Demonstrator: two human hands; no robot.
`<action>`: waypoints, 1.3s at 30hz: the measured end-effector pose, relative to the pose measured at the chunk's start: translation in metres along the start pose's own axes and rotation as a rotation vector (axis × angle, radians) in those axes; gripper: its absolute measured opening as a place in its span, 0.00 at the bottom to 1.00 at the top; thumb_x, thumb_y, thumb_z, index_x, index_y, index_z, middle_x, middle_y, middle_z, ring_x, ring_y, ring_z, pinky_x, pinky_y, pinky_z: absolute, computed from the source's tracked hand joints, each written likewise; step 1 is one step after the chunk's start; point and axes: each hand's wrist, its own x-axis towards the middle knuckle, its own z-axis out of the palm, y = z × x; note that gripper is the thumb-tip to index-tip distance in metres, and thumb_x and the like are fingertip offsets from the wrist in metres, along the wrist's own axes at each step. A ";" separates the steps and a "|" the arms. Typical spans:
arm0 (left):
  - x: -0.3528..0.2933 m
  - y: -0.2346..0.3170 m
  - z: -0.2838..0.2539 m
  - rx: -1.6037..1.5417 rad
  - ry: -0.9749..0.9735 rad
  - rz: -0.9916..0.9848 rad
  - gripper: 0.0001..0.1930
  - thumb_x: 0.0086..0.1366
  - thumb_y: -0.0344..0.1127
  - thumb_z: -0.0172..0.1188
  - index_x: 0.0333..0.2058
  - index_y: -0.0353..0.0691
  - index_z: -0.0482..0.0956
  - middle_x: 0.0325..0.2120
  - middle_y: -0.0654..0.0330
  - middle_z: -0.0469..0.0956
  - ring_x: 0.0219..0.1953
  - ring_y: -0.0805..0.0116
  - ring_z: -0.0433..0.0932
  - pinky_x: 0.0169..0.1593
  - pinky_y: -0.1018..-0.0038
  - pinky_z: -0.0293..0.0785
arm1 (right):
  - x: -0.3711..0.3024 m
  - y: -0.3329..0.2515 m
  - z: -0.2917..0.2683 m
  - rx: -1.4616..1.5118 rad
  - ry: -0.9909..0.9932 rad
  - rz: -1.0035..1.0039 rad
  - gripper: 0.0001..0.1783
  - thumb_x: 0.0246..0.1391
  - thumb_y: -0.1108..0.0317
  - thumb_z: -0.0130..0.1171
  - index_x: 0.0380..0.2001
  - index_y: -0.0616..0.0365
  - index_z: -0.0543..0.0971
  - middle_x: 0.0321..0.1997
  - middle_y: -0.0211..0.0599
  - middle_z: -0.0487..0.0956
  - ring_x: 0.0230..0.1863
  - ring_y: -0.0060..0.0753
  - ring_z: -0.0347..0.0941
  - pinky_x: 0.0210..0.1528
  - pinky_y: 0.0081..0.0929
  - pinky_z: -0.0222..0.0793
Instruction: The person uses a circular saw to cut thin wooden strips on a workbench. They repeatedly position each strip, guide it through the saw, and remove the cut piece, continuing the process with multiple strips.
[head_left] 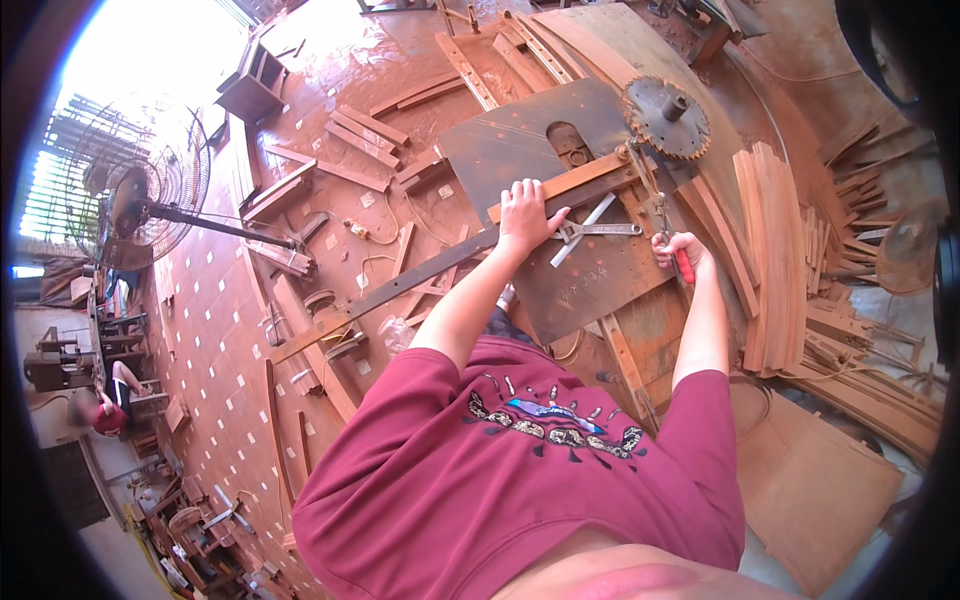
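Observation:
My left hand [525, 214] lies across a wooden bar [582, 180] on the dark metal saw table [490, 140], its fingers stretched over the bar and the thumb apart. In my right hand [684, 256] is a red-handled pair of pliers [684, 266], gripped closed; its metal part reaches toward the bar's right end, where the exact contact is too small to tell. An adjustable wrench [605, 230] rests on the table between my hands, over a white strip [590, 222]. Beyond the pliers a toothed circular saw blade [665, 118] lies flat, with a dark shaft piece upright at its middle.
A long dark bar [400, 284] runs left past the table edge. Stacked boards [768, 255] stand close on the right. Planks and cables litter the tiled floor on the left, near a standing fan [130, 205]. Another person [110, 412] sits at far left.

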 end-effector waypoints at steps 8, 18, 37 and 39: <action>0.084 -0.080 0.022 0.043 0.052 -0.001 0.37 0.64 0.69 0.58 0.46 0.33 0.76 0.42 0.52 0.74 0.47 0.54 0.73 0.50 0.59 0.69 | 0.091 -0.072 0.030 -0.015 0.069 -0.034 0.21 0.38 0.72 0.62 0.41 0.62 0.79 0.32 0.33 0.78 0.30 0.30 0.73 0.39 0.28 0.72; 0.159 -0.143 0.034 0.097 0.059 0.013 0.39 0.64 0.70 0.55 0.48 0.32 0.76 0.43 0.51 0.74 0.49 0.53 0.72 0.51 0.58 0.70 | 0.163 -0.133 0.047 -0.046 0.122 -0.035 0.26 0.39 0.73 0.60 0.48 0.67 0.79 0.38 0.39 0.81 0.37 0.36 0.77 0.45 0.31 0.77; 0.153 -0.132 0.041 0.403 -0.258 -0.123 0.46 0.67 0.73 0.51 0.62 0.32 0.68 0.52 0.49 0.76 0.56 0.50 0.76 0.56 0.47 0.74 | 0.139 -0.103 0.139 -1.303 1.182 -0.266 0.18 0.55 0.61 0.54 0.49 0.49 0.82 0.51 0.48 0.85 0.55 0.57 0.81 0.58 0.50 0.75; 0.137 -0.114 0.034 0.380 -0.259 -0.059 0.45 0.68 0.72 0.51 0.61 0.32 0.68 0.51 0.50 0.77 0.55 0.50 0.76 0.54 0.47 0.75 | 0.117 -0.089 0.132 -1.291 1.167 -0.267 0.21 0.56 0.61 0.55 0.53 0.48 0.80 0.55 0.50 0.84 0.58 0.58 0.79 0.59 0.50 0.75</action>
